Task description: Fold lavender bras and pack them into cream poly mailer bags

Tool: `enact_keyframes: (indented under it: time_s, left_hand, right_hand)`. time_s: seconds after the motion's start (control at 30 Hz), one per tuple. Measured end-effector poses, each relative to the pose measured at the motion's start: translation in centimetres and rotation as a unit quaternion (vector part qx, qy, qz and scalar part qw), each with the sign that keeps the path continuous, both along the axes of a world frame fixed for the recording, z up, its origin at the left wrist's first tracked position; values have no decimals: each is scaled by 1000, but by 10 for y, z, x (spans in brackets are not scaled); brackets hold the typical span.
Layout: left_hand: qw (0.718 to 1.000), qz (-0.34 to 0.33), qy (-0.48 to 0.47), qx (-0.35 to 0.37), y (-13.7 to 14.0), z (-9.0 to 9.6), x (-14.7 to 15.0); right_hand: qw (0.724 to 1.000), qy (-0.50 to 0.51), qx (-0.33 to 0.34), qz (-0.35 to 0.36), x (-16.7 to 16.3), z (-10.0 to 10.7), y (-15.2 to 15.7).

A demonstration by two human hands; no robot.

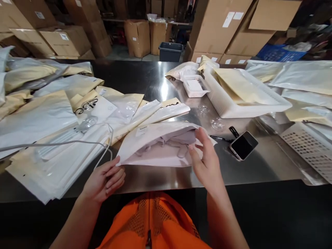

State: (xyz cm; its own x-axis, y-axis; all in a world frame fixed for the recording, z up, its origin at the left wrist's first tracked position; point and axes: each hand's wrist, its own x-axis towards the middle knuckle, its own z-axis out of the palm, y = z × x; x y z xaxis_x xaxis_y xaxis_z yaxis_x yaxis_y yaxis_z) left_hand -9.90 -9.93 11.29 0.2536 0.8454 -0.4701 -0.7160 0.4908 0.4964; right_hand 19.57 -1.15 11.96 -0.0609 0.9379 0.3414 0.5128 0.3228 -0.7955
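A white mailing bag (160,129) with a small label lies on the metal table in front of me, its mouth gaping towards me. Inside shows a pale grey-lilac soft item (171,140) with strap-like parts; its kind I cannot tell. My left hand (105,180) pinches the bag's left front corner between thumb and fingers, the other fingers curled. At the right end of the mouth is my right hand (206,159), thumb and fingers apart, touching the opening's edge. Part of the soft item is hidden by the bag's upper layer.
Piled mailers (33,117) cover the left side, with a grey cable (57,143) across them. To the right lie a phone (243,145), a black marker (220,138), a small white basket (195,91) and a large white tray (249,110). Cardboard boxes (137,38) stand behind.
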Motion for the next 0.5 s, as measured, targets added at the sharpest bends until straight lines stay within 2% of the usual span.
enact_keyframes:
  time_s: [0.07, 0.17, 0.3, 0.4, 0.5]
  left_hand:
    - [1000, 9, 8, 3, -1, 0, -4]
    - [1000, 8, 18, -2, -1, -1, -5]
    - [1000, 11, 18, -11, -1, -5, -6]
    - [1000, 17, 6, 1, 0, -7, -6]
    - [1000, 19, 2, 4, 1, -4, -2]
  right_hand:
    - [1000, 20, -4, 15, 9, 4, 3]
    - [995, 47, -62, 62, 22, 11, 3]
    - [988, 28, -104, 108, 38, 16, 1]
    - [986, -10, -109, 127, 42, 19, -2]
    - [987, -82, -69, 123, 23, 19, -3]
